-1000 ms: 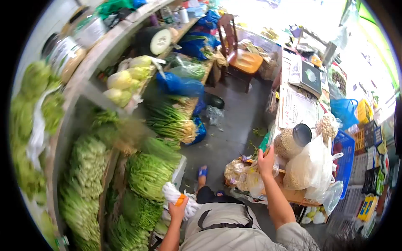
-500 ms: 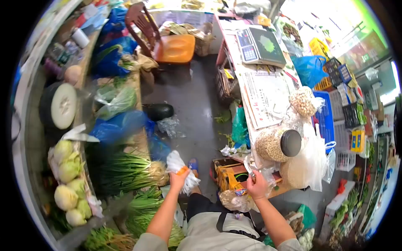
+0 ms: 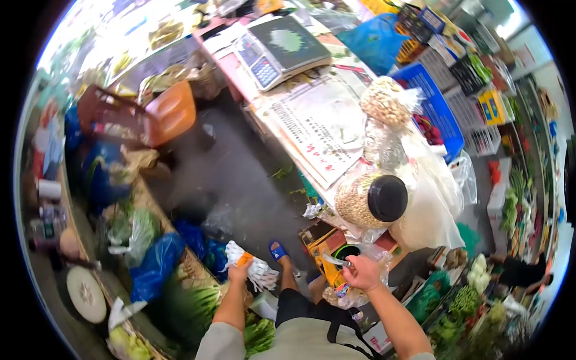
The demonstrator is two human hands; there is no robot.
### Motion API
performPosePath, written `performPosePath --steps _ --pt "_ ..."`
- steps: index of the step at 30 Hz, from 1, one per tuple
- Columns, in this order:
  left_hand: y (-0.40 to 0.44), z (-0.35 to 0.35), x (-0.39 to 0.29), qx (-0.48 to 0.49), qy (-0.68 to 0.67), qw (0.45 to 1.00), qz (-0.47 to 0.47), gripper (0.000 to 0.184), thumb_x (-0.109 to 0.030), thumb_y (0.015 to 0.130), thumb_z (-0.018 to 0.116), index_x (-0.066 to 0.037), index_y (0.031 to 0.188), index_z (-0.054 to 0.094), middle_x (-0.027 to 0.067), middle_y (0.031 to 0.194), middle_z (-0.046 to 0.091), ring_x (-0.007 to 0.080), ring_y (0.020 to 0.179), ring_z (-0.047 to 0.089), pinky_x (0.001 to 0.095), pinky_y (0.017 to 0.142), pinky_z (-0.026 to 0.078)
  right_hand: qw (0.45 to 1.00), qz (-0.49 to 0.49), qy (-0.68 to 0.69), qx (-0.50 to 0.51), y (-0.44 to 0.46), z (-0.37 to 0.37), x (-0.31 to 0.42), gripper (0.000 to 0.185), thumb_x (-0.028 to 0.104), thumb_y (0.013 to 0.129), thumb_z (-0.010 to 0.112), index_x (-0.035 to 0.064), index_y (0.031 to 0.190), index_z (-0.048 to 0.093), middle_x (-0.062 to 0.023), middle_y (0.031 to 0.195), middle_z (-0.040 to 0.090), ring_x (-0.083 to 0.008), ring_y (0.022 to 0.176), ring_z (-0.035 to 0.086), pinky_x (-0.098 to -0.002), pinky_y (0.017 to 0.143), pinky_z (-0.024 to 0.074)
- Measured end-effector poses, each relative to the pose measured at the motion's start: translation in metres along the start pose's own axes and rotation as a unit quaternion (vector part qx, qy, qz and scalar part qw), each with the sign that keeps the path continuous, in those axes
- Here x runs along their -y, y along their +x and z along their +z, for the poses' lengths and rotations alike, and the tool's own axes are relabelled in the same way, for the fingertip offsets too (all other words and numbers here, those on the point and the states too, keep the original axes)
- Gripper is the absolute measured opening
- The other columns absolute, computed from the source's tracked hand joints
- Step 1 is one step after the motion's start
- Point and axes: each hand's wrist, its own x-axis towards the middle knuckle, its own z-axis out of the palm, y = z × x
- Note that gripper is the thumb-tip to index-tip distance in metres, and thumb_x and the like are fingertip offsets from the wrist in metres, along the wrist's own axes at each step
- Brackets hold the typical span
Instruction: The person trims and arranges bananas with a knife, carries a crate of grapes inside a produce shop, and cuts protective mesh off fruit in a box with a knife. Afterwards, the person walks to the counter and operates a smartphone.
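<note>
My left hand [image 3: 240, 271] is closed around a bundle of white knit gloves [image 3: 255, 270] with an orange band. The gloves hang above the floor near a blue slipper [image 3: 277, 251]. In my right hand [image 3: 363, 273] is a small knife [image 3: 336, 260] with a curved, shiny blade; my fingers hide its handle. Below that hand is an orange-yellow crate [image 3: 324, 251] with a dark round thing inside. A jar of beans or grains [image 3: 355, 201] with a black lid stands on the table just beyond the knife.
The long table [image 3: 282, 153] carries a weighing scale [image 3: 282, 51], printed paper and a bag of pale nuts or garlic [image 3: 384, 101]. At left, an orange-seated chair [image 3: 172, 114] and a shelf of vegetables stand beside the floor. Another person [image 3: 523, 271] is at far right.
The view has turned to the right, so the table fills more of it. My right hand has shifted over the crate with the knife. My left hand still holds the gloves.
</note>
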Motion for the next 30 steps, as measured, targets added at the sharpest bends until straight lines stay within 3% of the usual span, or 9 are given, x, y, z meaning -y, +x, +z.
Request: performPosePath --steps 5,8,10,13,15,20,24,28,30 --pt "0.019 0.034 -0.072 -0.009 0.052 0.997 0.063 0.065 -0.058 0.068 0.090 -0.002 0.099 0.079 0.0131 0.093 0.078 0.0269 0.088 0.075 0.0406 0.081 0.056 0.999 -0.027 -0.013 -0.010 0.007 -0.008 0.003 0.026 0.026 0.079 0.076 0.0115 0.099 0.067 -0.0044 0.073 0.058 -0.0243 0.065 0.062 -0.0374 0.056 0.0481" --pt "0.049 0.087 -0.119 0.041 0.095 0.992 0.071 0.060 -0.048 0.074 0.086 -0.005 0.114 0.073 0.0113 0.107 0.075 0.0242 0.096 0.072 0.0376 0.085 0.055 0.999 -0.020 -0.019 -0.017 0.006 -0.007 0.003 0.027 0.028 0.080 0.077 0.0109 0.098 0.066 -0.0041 0.073 0.057 -0.0235 0.064 0.062 -0.0363 0.055 0.0475" --pt "0.050 0.134 -0.169 0.196 -0.041 0.975 0.099 0.055 -0.033 0.084 0.080 -0.008 0.129 0.063 0.0109 0.121 0.069 0.0244 0.105 0.069 0.0364 0.091 0.053 0.999 -0.012 -0.022 -0.024 0.006 -0.009 0.004 0.028 0.029 0.080 0.077 0.0106 0.097 0.066 -0.0045 0.073 0.057 -0.0234 0.064 0.062 -0.0362 0.055 0.0471" --pt "-0.001 0.164 -0.267 0.476 -0.329 0.816 0.002 0.059 -0.011 0.098 0.069 -0.012 0.153 0.048 0.0102 0.140 0.061 0.0246 0.117 0.064 0.0345 0.098 0.051 0.999 -0.007 -0.029 -0.037 0.007 -0.009 0.005 0.027 0.029 0.080 0.077 0.0115 0.097 0.066 -0.0045 0.073 0.057 -0.0237 0.064 0.062 -0.0363 0.055 0.0469" --pt "-0.039 0.165 -0.308 0.474 -0.363 0.802 -0.021 0.071 -0.005 0.096 0.070 -0.006 0.158 0.035 0.0122 0.151 0.052 0.0223 0.127 0.058 0.0367 0.105 0.048 1.000 -0.004 -0.019 -0.024 0.003 -0.007 0.003 0.026 0.029 0.081 0.077 0.0126 0.097 0.065 -0.0044 0.073 0.057 -0.0243 0.063 0.061 -0.0368 0.055 0.0468" --pt "-0.030 0.184 -0.240 0.423 -0.241 0.869 0.091 0.067 -0.009 0.096 0.070 -0.001 0.156 0.039 0.0142 0.151 0.052 0.0236 0.128 0.059 0.0388 0.104 0.050 1.000 0.011 -0.016 -0.013 0.004 -0.009 0.005 0.027 0.030 0.080 0.078 0.0130 0.098 0.066 -0.0049 0.073 0.058 -0.0254 0.063 0.062 -0.0379 0.055 0.0473" --pt "-0.025 0.148 -0.129 0.390 -0.162 0.906 -0.029 0.047 -0.013 0.094 0.072 0.001 0.137 0.057 0.0083 0.104 0.073 0.0217 0.089 0.069 0.0348 0.078 0.057 1.000 0.009 -0.009 -0.021 0.003 -0.008 0.005 0.027 0.029 0.080 0.078 0.0132 0.099 0.066 -0.0053 0.075 0.060 -0.0259 0.064 0.063 -0.0388 0.055 0.0478" --pt "-0.015 0.076 -0.002 0.225 0.234 0.922 0.209 0.034 -0.026 0.092 0.075 -0.001 0.115 0.072 0.0141 0.101 0.076 0.0280 0.093 0.073 0.0385 0.086 0.057 1.000 0.002 -0.014 -0.014 0.002 -0.009 0.006 0.027 0.027 0.079 0.077 0.0126 0.099 0.066 -0.0057 0.076 0.060 -0.0264 0.066 0.064 -0.0393 0.056 0.0494" --pt "-0.023 0.027 0.033 0.215 0.292 0.916 0.173 0.041 -0.032 0.089 0.076 -0.003 0.117 0.072 0.0166 0.106 0.076 0.0308 0.099 0.073 0.0408 0.091 0.056 1.000 0.008 -0.013 -0.019 0.003 -0.008 0.007 0.027 0.027 0.079 0.076 0.0124 0.099 0.066 -0.0055 0.077 0.060 -0.0268 0.067 0.064 -0.0399 0.058 0.0501"
